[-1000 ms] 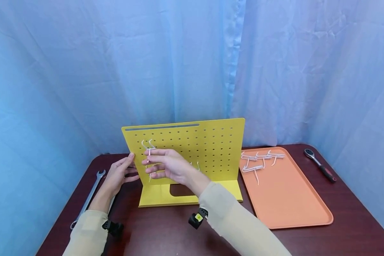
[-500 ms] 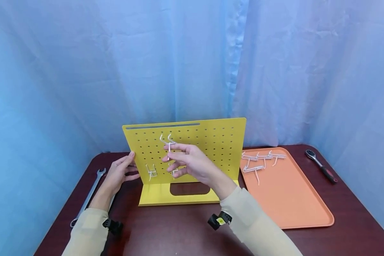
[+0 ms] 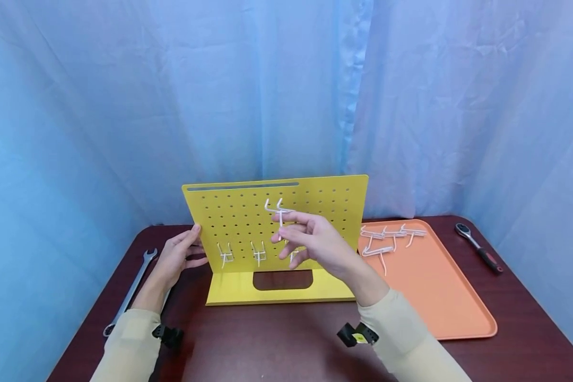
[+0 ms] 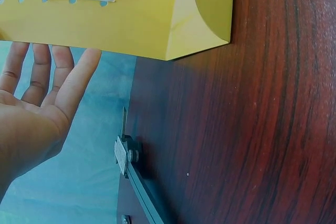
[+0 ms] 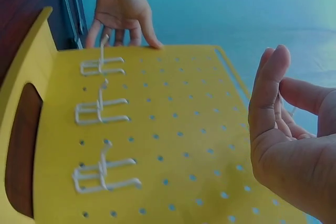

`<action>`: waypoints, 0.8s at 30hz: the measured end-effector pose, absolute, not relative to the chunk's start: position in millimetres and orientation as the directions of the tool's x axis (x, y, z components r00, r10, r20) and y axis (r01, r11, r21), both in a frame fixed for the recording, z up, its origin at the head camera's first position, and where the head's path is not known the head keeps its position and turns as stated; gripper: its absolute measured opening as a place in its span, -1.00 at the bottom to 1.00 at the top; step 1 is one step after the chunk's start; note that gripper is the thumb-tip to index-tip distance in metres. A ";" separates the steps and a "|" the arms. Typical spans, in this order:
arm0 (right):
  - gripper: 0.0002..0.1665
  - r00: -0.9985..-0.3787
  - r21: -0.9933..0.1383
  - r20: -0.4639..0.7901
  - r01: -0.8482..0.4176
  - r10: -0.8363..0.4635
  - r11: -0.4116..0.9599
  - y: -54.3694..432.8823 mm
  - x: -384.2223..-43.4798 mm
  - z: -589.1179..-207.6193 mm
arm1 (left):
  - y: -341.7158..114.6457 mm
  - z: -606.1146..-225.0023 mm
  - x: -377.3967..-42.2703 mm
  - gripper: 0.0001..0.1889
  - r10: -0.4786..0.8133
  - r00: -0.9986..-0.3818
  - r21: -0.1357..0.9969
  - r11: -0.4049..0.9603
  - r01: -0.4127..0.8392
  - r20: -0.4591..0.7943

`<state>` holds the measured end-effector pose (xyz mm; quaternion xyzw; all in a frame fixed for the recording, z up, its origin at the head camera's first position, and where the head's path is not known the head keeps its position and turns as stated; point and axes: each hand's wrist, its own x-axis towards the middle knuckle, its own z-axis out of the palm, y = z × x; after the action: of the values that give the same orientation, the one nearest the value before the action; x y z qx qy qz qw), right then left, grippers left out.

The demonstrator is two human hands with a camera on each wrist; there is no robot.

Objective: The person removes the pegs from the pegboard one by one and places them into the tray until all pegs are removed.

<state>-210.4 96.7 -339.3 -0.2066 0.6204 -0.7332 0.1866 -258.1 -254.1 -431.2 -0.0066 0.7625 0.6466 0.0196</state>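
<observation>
A yellow pegboard (image 3: 315, 188) stands on its base with three white wire hooks along its lower rows: a left hook (image 3: 226, 256), a middle hook (image 3: 259, 254), and a right hook (image 3: 293, 257) partly behind my right hand. My right hand (image 3: 317, 239) pinches another white pegboard hook (image 3: 280, 212) between thumb and fingers, its two prongs pointing up in front of the board. At the board's left edge is my left hand (image 3: 174, 260), thumb tip at the edge and extended fingers reaching behind it. In the right wrist view the held hook is mostly hidden by my fingers.
An orange tray (image 3: 439, 302) at right carries several white hooks (image 3: 382, 251). Beyond it lies a ratchet wrench (image 3: 479, 248). A combination wrench (image 3: 132, 292) lies at left, near what looks like a caliper (image 4: 128, 158). Blue curtains (image 3: 291, 90) surround the dark wooden table (image 3: 267, 339).
My right hand has moved right across the board's front with the pinched hook, uncovering the left and middle mounted hooks. My left hand has stayed at the board's left edge.
</observation>
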 end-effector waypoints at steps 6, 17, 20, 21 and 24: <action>-0.41 -0.869 -0.983 0.115 -0.030 -0.481 -0.180 122.2 -203.6 -330.3 | -254.5 -430.8 -257.4 -0.34 0.014 -0.999 0.986 0.161 -0.037 -0.040; -0.38 -0.907 -0.990 0.139 -0.122 -0.398 -0.068 174.2 -197.1 -337.7 | -254.9 -432.5 -259.8 -0.35 0.018 -0.999 0.988 0.153 -0.035 -0.038; -0.39 -0.917 -0.990 0.138 -0.137 -0.375 -0.029 190.7 -197.2 -345.0 | -255.2 -432.4 -259.5 -0.36 0.011 -0.999 0.989 0.145 -0.040 -0.042; -0.39 -0.922 -0.990 0.134 -0.137 -0.364 -0.018 196.5 -197.2 -347.7 | -255.2 -432.2 -259.3 -0.36 0.008 -0.999 0.989 0.142 -0.042 -0.044; -0.41 -0.932 -0.990 0.128 -0.142 -0.339 0.016 214.5 -196.6 -355.7 | -254.2 -430.9 -258.5 -0.35 0.004 -0.999 0.989 0.141 -0.049 -0.050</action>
<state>-196.6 214.5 -355.7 -0.1695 0.7090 -0.6807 0.0722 -258.5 -254.2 -430.9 -0.0147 0.7551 0.6552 0.0201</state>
